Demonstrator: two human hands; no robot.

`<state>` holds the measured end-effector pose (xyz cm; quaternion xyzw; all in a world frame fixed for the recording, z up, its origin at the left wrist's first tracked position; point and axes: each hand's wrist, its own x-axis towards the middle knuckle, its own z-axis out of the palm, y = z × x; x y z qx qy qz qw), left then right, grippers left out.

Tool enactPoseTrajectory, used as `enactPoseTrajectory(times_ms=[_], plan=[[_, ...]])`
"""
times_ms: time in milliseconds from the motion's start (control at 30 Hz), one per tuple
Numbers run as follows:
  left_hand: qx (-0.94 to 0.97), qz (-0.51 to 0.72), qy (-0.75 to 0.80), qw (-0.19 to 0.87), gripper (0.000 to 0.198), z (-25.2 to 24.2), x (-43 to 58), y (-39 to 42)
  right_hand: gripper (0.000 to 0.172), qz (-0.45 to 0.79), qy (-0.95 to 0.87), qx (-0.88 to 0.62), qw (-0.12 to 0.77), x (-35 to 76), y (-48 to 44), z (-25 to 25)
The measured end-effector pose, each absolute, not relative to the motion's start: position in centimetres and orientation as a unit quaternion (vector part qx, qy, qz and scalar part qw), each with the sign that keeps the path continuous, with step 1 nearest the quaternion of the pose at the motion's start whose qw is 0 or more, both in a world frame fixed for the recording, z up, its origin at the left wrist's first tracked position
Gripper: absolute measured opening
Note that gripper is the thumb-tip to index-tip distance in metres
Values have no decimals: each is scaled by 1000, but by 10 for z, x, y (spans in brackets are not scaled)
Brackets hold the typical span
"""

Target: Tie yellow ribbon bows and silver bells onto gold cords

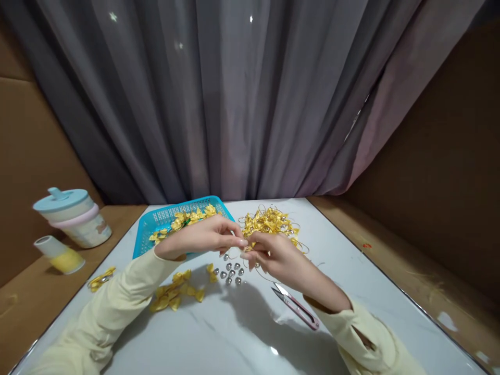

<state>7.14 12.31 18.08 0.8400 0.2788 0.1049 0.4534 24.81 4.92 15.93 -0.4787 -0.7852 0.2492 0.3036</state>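
My left hand point(203, 237) and my right hand point(273, 255) meet above the white table point(234, 333), fingertips pinched together on a small item I cannot make out. Just below them lie several small silver bells point(231, 273). Yellow ribbon bows point(175, 294) are scattered under my left forearm. A blue plastic basket point(156, 229) with more yellow bows stands behind my left hand. A heap of yellow bows with thin gold wire point(269, 221) lies behind my right hand. Pink thread snips point(297, 307) rest beside my right wrist.
A lidded pastel cup point(74, 216) and a small spool of yellow thread point(60, 254) stand on the brown cardboard at the left. One more yellow bow point(100, 278) lies near the table's left edge. A grey curtain hangs behind the table.
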Motion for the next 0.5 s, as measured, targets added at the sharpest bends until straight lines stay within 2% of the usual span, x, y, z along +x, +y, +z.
enactPoseTrajectory(times_ms=[100, 300, 500], plan=[[850, 83, 266, 448, 29, 181, 64, 124, 19, 193, -814, -475, 275, 258, 44, 164], [890, 117, 162, 411, 35, 173, 62, 120, 21, 116, -843, -461, 251, 254, 36, 162], [779, 146, 224, 567, 43, 161, 78, 108, 21, 9, -853, -456, 255, 251, 39, 162]])
